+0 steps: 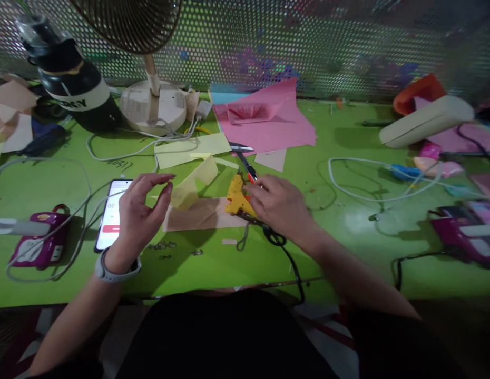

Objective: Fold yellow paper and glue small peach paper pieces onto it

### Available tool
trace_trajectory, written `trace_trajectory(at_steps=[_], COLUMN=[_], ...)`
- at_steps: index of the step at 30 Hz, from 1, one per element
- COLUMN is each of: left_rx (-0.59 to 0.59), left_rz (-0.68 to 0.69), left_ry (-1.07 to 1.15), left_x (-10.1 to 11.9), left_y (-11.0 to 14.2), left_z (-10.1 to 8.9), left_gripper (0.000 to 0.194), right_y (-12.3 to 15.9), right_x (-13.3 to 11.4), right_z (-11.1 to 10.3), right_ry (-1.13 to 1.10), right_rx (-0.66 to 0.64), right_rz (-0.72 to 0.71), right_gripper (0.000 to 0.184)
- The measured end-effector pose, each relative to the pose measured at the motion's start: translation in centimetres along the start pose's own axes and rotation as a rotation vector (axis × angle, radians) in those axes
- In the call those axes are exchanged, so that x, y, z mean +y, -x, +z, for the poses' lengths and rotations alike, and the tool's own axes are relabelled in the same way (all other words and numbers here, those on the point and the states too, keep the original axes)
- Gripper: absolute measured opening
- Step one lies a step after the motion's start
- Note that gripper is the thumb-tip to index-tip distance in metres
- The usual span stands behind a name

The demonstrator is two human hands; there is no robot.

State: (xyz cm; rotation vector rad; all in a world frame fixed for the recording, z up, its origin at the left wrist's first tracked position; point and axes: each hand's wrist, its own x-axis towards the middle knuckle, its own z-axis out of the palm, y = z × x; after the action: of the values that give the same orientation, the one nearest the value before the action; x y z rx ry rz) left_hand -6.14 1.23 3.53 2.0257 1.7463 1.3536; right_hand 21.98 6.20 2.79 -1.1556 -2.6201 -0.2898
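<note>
My right hand (282, 205) is closed at the handle of a yellow hot glue gun (237, 195), whose nozzle points away from me. A cutter knife (251, 172) with a black and red handle lies just beyond, its near end against my fingers. My left hand (142, 208), with a grey watch band at the wrist, hovers beside a lit phone (109, 216); thumb and fingers are curved and apart, with nothing visible between them. Folded yellow paper (195, 184) lies between my hands, on a pale pink strip (185, 217).
A fan (152, 102), a black bottle (81, 87) and pink paper (268, 123) stand or lie along the mesh at the back. White cables (126, 155) cross the left side. Purple boxes (43, 237) sit at both sides. Small metal bits (162, 246) lie near the front edge.
</note>
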Motion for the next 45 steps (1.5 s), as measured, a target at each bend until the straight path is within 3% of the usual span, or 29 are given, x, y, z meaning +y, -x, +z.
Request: trace_trajectory(at_steps=[7,15,19,24,36,41,45], left_rx=[-0.025,-0.054,-0.049,-0.038,-0.037,-0.045,-0.091], left_rz=[0.000,-0.019,-0.011,-0.009,-0.002,-0.033,-0.196], left_ry=[0.002,-0.008,0.006,0.025,0.026,0.035,0.171], left_x=[0.2,0.2,0.3,0.3,0.3,0.3,0.5], left_y=[0.0,0.1,0.2,0.1,0.2,0.2,0.4], left_z=[0.0,0.0,0.0,0.0,-0.1,-0.1,-0.1], left_gripper=[0.012,0.015,0.015,0.014,0.014,0.015,0.017], right_y=[-3.0,-3.4,-3.5,-3.5,-3.9,-3.6,-3.4], right_x=[2.5,2.6,0.7,-2.5,-3.9,-3.1,-2.6], right_z=[2.3,2.7,2.2,2.5,3.1,2.6,1.5], right_ry=[0.040,-0.040,-0.111,-0.188,-0.166,-0.395,-0.792], right_rx=[-0.217,-0.132,-0.060,-0.106,-0.277,-0.124,-0.017], right_rz=[0.152,0.132,-0.005,-0.232,-0.279,-0.165,0.011], right_gripper=[0.032,0.032,0.029,0.029,0.025,0.026,0.026])
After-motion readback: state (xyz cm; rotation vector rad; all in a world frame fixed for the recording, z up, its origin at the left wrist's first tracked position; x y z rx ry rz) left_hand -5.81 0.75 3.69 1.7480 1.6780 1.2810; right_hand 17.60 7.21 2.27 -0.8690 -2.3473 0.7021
